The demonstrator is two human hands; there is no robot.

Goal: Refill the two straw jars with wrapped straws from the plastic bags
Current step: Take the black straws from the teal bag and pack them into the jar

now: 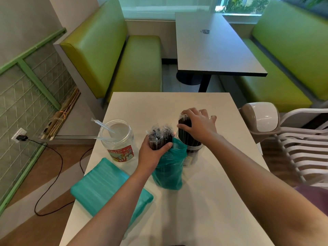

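Centrally, on the white square desk (204,201): left hand (152,153) closed around a bundle of dark straws in clear wrappers (160,137), gripped near its upper end where it rises from the rolled-down mouth of an upright teal plastic bag (168,171). Just right of the bag and touching it, a clear plastic jar (190,153) packed with upright dark wrapped straws (186,134); right hand (198,125) laid over the tops of these, fingers spread and curled down around the cluster, thumb pressed against its near side. To the left, apart from the bag, a second clear wide-mouthed plastic jar with a red and white label (118,141), upright and uncapped, holding only a couple of clear wrapped straws (104,126) leaning against its rim and projecting past it. Nearer the front left desk corner, a flat sealed teal plastic bag of straws (99,185), lying on its side, partly crossed by the left forearm. Beyond the desk, green upholstered booth benches (110,55) flanking a grey table (213,48); at right, a white plastic chair (301,139).
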